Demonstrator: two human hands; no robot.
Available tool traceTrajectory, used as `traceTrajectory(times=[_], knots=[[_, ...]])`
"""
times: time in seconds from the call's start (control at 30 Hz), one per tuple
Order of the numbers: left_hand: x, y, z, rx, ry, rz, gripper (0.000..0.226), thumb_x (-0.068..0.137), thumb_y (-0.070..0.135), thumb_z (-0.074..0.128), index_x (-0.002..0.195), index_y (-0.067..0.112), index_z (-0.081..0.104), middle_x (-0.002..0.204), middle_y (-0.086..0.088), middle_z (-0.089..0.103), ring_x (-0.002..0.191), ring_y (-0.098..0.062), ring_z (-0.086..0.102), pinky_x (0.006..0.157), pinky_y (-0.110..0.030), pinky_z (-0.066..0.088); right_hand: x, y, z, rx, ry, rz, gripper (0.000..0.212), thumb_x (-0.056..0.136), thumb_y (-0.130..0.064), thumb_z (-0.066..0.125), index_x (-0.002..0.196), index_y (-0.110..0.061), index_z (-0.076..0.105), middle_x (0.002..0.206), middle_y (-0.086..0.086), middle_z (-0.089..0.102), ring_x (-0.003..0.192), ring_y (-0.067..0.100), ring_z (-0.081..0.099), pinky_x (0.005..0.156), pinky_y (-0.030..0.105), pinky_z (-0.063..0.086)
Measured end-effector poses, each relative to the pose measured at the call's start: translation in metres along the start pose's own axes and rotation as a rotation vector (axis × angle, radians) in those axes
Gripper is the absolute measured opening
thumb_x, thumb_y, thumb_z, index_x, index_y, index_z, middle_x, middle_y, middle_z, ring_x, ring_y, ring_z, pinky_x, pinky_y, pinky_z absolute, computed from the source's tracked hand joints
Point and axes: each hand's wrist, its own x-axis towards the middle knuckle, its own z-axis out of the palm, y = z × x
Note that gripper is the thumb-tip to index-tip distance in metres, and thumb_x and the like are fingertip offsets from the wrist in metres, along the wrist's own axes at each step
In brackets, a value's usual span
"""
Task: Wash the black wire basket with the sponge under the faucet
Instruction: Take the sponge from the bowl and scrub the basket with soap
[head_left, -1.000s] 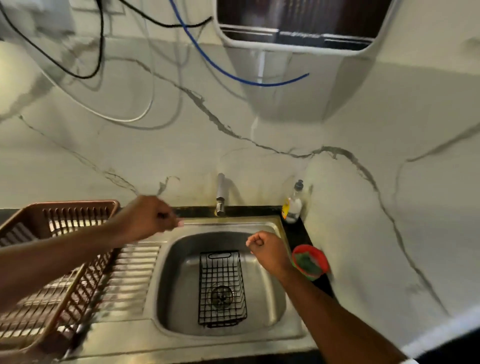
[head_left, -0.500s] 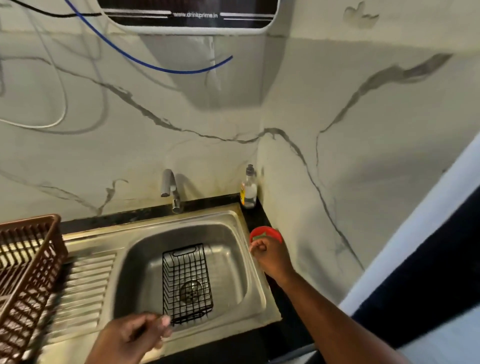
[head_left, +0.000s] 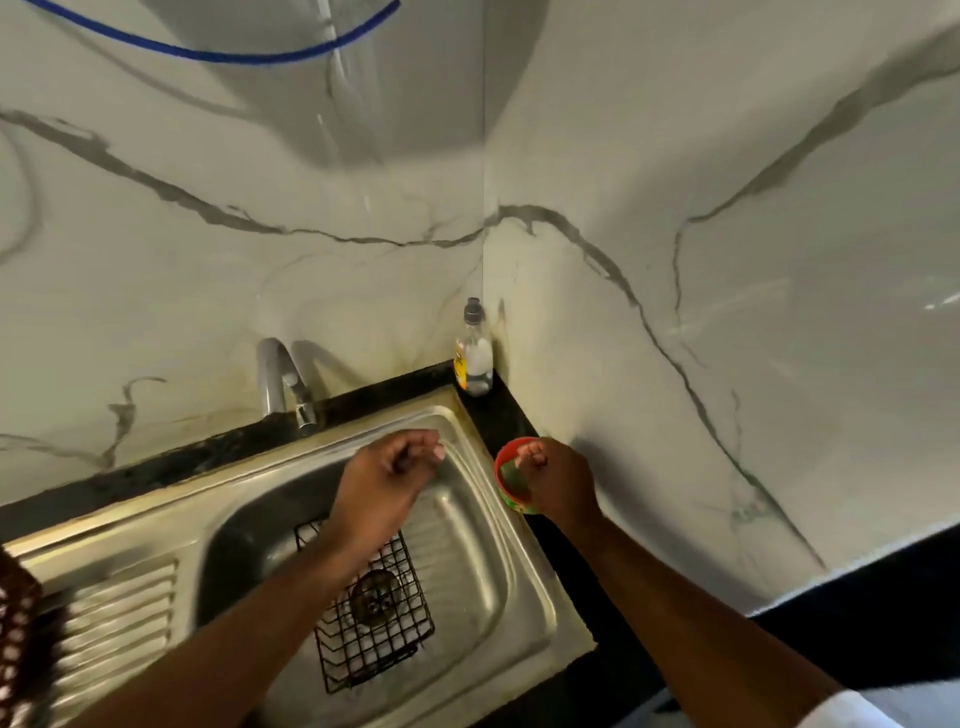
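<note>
from the head view we saw the black basket (head_left: 373, 613) lying flat in the steel sink (head_left: 483, 551), over the drain, with our left forearm crossing above its near-left part. our left hand (head_left: 387, 475) hung over the far side of the basin, fingers loosely curled with the tips close together, holding nothing that we could make out. our right hand (head_left: 558, 480) was at the red bowl (head_left: 503, 470) on the dark counter (head_left: 511, 421) just right of the sink, fingers curled down into it; something green lay inside, but we could not tell whether the fingers pinched it. the faucet (head_left: 283, 382) stood behind the sink, no water seen running. a bottle (head_left: 474, 353) stood in the corner. a brown rack (head_left: 18, 639) showed at the left edge.
</note>
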Motion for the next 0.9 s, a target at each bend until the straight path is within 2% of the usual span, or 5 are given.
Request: traceTrajectory(times=[0.13, 0.5, 0.7, 0.8, 0.9], knots=[[0.041, -0.026, 0.016, 0.028, -0.079, -0.005, 0.017, 0.093, 0.02, 0.076, 0.11, 0.022, 0.076, 0.095, 0.005, 0.079, 0.09, -0.003, 0.073, 0.087, -0.021, 0.057, 0.014, 0.006, 0.002, -0.249, 0.033, -0.042, 0.024, 0.093, -0.022, 0.054, 0.105, -0.014, 0.074, 0.102, 0.009, 0.075, 0.097, 0.03, 0.069, 0.081, 0.031, 0.049], [0.091, -0.063, 0.059, 0.072, -0.086, -0.054, 0.024, 0.091, 0.035, 0.074, 0.108, 0.018, 0.076, 0.094, 0.011, 0.075, 0.093, -0.006, 0.07, 0.089, -0.028, 0.056, 0.037, 0.003, 0.019, -0.546, -0.323, -0.078, 0.039, 0.097, -0.031, 0.061, 0.133, -0.018, 0.063, 0.13, 0.003, 0.066, 0.121, 0.02, 0.06, 0.102, 0.028, 0.042], [0.083, -0.069, 0.052, 0.05, 0.032, -0.152, 0.017, 0.092, 0.033, 0.075, 0.097, 0.017, 0.077, 0.086, 0.009, 0.075, 0.084, -0.006, 0.069, 0.08, -0.023, 0.053, 0.04, 0.017, 0.034, -0.415, -0.42, 0.013, 0.056, 0.098, -0.036, 0.062, 0.147, -0.013, 0.048, 0.15, 0.007, 0.049, 0.14, 0.024, 0.041, 0.116, 0.03, 0.025], [0.069, -0.072, 0.037, 0.024, 0.094, -0.209, 0.009, 0.094, 0.029, 0.074, 0.096, 0.021, 0.078, 0.086, 0.011, 0.076, 0.081, -0.006, 0.069, 0.076, -0.02, 0.053, 0.042, 0.028, 0.037, -0.25, -0.439, -0.034, 0.088, 0.074, -0.065, 0.069, 0.143, -0.015, 0.05, 0.15, 0.007, 0.047, 0.137, 0.024, 0.041, 0.117, 0.037, 0.026], [0.051, -0.07, 0.019, 0.048, 0.153, -0.235, 0.008, 0.096, 0.026, 0.071, 0.091, 0.024, 0.076, 0.081, 0.014, 0.071, 0.074, 0.0, 0.065, 0.064, -0.007, 0.046, 0.035, 0.009, 0.018, -0.378, -0.301, -0.169, 0.021, 0.085, -0.046, 0.063, 0.104, -0.04, 0.068, 0.112, -0.011, 0.068, 0.094, 0.009, 0.06, 0.086, 0.032, 0.053]])
